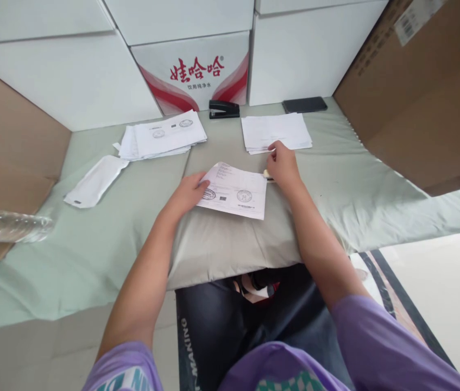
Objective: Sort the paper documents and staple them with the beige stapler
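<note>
A printed sheet of paper (235, 190) with round stamps lies on the pale green cloth (103, 239) in front of me. My left hand (187, 195) rests flat on its left edge, fingers pressing the paper. My right hand (282, 165) is curled at the sheet's right edge, closed on a small pale object (266, 175) that I cannot identify. Just beyond my right hand lies a stack of white papers (276, 132). Another stack of stamped papers (164, 136) lies at the back left.
A black stapler (224, 109) and a dark phone (304, 104) sit at the back by white boxes (290, 54). A white pouch (96, 181) lies left. A plastic bottle (7, 225) lies at the far left. Brown cartons (425, 92) flank both sides.
</note>
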Motion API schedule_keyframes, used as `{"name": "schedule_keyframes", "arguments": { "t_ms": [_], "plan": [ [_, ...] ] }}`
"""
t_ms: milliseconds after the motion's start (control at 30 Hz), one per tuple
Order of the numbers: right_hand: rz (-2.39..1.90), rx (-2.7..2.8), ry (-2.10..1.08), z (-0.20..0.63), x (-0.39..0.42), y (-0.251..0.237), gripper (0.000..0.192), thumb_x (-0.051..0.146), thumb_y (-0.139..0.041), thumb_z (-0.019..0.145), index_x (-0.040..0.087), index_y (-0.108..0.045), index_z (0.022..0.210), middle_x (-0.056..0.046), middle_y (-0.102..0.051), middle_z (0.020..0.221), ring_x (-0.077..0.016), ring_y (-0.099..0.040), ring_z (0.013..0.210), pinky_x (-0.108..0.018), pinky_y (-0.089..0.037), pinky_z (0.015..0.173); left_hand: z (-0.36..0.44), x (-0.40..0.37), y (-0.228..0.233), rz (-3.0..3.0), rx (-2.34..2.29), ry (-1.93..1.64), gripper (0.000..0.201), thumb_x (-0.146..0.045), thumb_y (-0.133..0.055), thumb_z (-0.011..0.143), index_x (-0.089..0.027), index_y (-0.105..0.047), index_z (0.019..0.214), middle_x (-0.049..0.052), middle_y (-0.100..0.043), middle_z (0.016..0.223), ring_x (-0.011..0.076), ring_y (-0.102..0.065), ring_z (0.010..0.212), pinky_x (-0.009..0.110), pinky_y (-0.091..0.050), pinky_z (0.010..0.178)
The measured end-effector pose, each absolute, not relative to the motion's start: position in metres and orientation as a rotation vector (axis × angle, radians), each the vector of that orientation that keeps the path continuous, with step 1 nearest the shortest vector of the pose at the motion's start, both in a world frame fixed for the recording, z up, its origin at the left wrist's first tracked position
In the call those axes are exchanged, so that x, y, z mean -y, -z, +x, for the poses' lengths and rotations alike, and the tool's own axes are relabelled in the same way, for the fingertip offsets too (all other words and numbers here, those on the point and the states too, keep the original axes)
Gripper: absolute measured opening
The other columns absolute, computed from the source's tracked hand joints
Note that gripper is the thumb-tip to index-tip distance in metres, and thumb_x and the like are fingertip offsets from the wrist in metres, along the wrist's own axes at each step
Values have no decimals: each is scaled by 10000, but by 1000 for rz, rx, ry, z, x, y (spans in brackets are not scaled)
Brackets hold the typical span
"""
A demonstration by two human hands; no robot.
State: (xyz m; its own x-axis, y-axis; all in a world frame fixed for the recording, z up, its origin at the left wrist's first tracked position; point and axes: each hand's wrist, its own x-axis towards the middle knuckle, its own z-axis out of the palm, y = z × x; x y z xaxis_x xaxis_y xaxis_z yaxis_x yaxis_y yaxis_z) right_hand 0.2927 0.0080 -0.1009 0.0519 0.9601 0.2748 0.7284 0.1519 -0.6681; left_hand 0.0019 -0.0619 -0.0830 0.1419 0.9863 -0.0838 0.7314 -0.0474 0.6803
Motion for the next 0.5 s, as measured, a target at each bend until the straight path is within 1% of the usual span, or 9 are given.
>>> {"name": "schedule_keyframes", "arguments": {
  "t_ms": [133, 333, 500],
  "plan": [
    [-1672, 1760, -392, 291, -8, 103, 243, 198, -504, 820, 236, -613, 1035, -84, -656, 817, -260, -569, 752, -385, -473, 718, 1, 63, 82, 1845, -1642, -558, 430, -397, -461, 938, -188, -682, 1242, 90, -748, 1074, 267, -678, 961, 363, -529, 859],
    [-1621, 1765, -440, 295, -10, 100, 256, 173, -501, 796, 219, -618, 1019, -56, -644, 764, -233, -562, 713, -358, -458, 702, 1, 65, 79, 1839, -1652, -539, 420, -411, -458, 939, -195, -697, 1208, 81, -754, 997, 255, -680, 861, 359, -519, 792],
    [-1589, 1771, -496, 302, -13, 98, 270, 169, -518, 779, 213, -616, 1026, -28, -632, 726, -212, -564, 674, -336, -445, 680, 1, 63, 79, 1858, -1639, -547, 418, -414, -454, 938, -191, -705, 1188, 85, -754, 992, 255, -680, 864, 350, -510, 768]
  ]
}}
